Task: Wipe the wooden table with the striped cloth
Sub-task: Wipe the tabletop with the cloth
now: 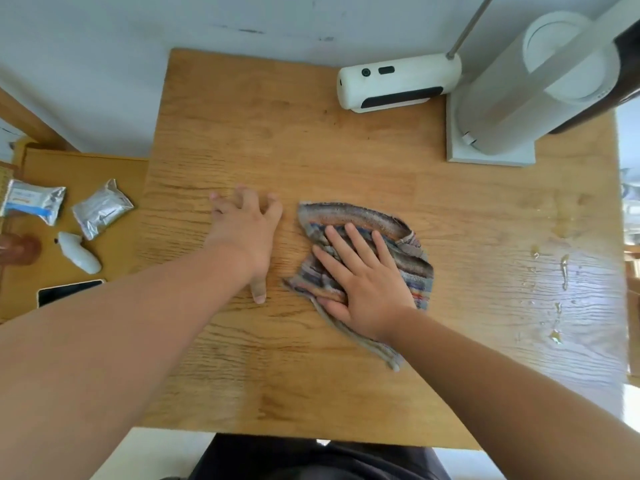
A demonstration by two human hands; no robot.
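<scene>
Silver foil packets (102, 207) are lying on a lower yellowish side stand (86, 168) at far left, a dark flat phone (69, 292) sitting nearer the person. Next, the left hand (242, 233) is resting palm-down on the light wooden surface (277, 133), its grip lying apart, fingers spread, holding nothing. Just right of it, the crumpled multicoloured striped cloth (363, 216) is lying mid-surface. The right hand (363, 282) is pressing flat on top, fingers straight, grip not curling round the fabric. At the far edge, a white oblong device (398, 83) and a tall white cylindrical appliance (512, 109) are standing. Clear liquid droplets (564, 268) are sitting near the right edge.
</scene>
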